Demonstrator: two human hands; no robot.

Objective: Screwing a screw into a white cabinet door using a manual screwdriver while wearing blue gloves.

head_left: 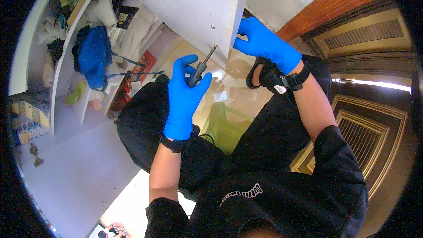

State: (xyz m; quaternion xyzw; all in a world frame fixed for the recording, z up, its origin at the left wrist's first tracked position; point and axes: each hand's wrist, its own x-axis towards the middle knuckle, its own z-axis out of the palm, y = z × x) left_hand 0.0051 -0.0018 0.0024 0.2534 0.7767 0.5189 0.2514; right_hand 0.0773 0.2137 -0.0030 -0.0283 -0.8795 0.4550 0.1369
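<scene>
Head view: looking down past the wearer's black-clothed knees to a tiled floor (211,92).
Left hand: blue-gloved (186,90), thumb and fingers gripping a screwdriver's dark handle.
Screwdriver (201,68): tilted, shaft pointing up and right, its tip at the face of a white panel (189,4), below a small hole; whether it touches is unclear.
Right hand: also blue-gloved (266,46), at the panel's right edge; fingertips partly hidden, so its grip cannot be told.
Left side: shelves holding blue cloth (95,57).
Right side: brown louvred door (363,139).
</scene>
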